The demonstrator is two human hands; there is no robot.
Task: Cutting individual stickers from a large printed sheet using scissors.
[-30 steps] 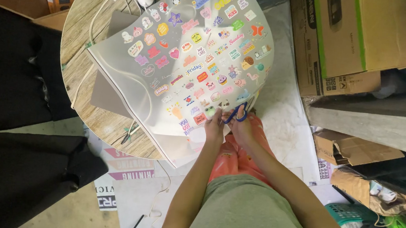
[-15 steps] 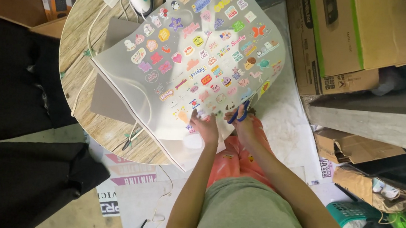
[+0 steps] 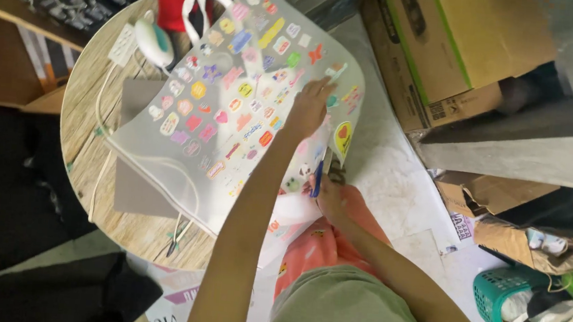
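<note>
Single head-worn view, steeply downward, close above round wooden table [image 3: 87,143] and lap.

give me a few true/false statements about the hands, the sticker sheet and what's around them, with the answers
1. The left hand rests on the sticker sheet. True.
2. The right hand is empty. False: it holds blue-handled scissors at the sheet's near edge.
3. The sticker sheet lies over a round wooden table. True.
4. The teal basket stands on the table. False: it sits on the floor, off to the right.
5. A cardboard box stands beyond the sheet on the right. True.
</note>
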